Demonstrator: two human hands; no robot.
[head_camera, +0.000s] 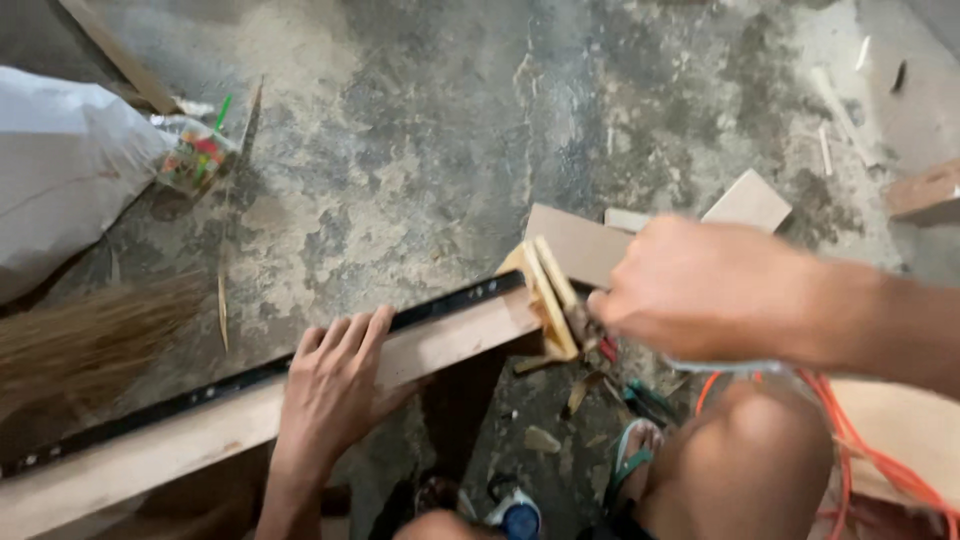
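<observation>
A bare knee (745, 450) and a sandalled foot (632, 455) fill the bottom edge, an orange cord (860, 440) looping past them on the right. Just above, the left hand (335, 385) lies flat, fingers spread and holding nothing, pressed on a long pale plank (200, 430) that runs from lower left up toward the centre — a black metal rail (250, 375) is set along its far edge. At the plank's upper end the right hand (700, 290) reaches in from the right; its grip is closed around the handle of a tool (590, 330) that is blurred and mostly hidden, so its kind cannot be told. The tool meets a small yellowish wooden block (545, 295) standing at the plank's end. Behind the block lie flat offcuts of board (580, 240), one touching it. Wood chips (545, 440) litter the concrete floor (420, 150) beside the foot. Farther off on the left a straw broom (90, 340) rests near the plank, and beyond it a white sack (60, 170) with a clear bag of coloured bits (195, 155) just beside it. A wood scrap (925, 190) sits at far right.
</observation>
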